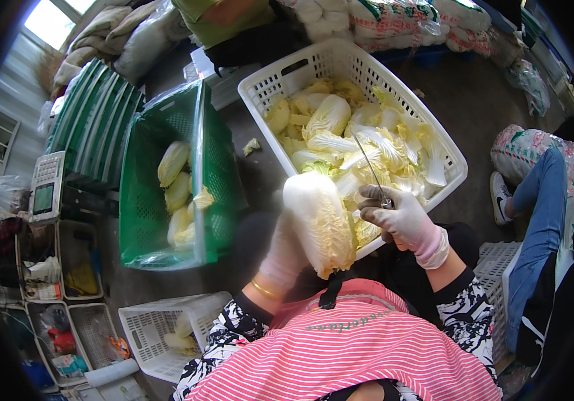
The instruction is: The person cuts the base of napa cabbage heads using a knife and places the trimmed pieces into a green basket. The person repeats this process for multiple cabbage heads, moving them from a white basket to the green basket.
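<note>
My gloved left hand holds a large napa cabbage upright from its left side, over the near edge of a white plastic basket. The glove's fingers are mostly hidden behind the cabbage. In my gloved right hand is a thin knife, its narrow blade pointing away over the basket. Loose cabbage leaves and trimmed heads fill the basket. Left of it, a green plastic crate lined with clear film holds several napa cabbages.
Green crates are stacked at the left beside a scale with a keypad. A smaller white basket with cabbage stands lower left. A cabbage scrap lies on the floor. People sit at the top and the right, one in blue jeans.
</note>
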Tool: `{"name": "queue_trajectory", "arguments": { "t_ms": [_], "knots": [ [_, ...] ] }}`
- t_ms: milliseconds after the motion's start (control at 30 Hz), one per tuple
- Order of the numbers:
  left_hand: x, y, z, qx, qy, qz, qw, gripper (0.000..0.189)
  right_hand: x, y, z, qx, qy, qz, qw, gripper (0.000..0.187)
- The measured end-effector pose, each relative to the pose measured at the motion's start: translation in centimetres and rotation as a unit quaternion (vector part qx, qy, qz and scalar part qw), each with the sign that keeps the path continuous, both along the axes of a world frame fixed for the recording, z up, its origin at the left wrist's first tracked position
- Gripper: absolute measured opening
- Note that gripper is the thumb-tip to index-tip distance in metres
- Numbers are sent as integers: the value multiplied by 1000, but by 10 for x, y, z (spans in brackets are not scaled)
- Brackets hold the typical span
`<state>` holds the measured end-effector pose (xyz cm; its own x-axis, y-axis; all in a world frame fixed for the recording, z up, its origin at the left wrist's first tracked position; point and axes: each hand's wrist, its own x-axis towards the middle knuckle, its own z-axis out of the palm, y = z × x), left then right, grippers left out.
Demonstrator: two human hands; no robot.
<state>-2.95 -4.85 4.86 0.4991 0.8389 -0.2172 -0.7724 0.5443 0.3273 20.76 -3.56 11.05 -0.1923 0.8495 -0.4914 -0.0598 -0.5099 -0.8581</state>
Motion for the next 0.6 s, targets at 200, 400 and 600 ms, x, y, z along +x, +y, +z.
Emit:
{"name": "queue_trajectory", "arguments": {
  "t_ms": [200, 400, 600],
  "knots": [
    [-5, 9, 24, 139, 186, 21, 972, 82, -2, -4, 28, 49, 66, 8, 997, 48],
    [-2, -19, 13, 1, 115, -120, 986, 98, -14, -22, 13, -14, 19, 36, 999, 41],
    [25, -28, -4, -24, 44, -58, 997, 84, -17, -40, 4, 200, -245, 59, 947, 48]
  ]
}}
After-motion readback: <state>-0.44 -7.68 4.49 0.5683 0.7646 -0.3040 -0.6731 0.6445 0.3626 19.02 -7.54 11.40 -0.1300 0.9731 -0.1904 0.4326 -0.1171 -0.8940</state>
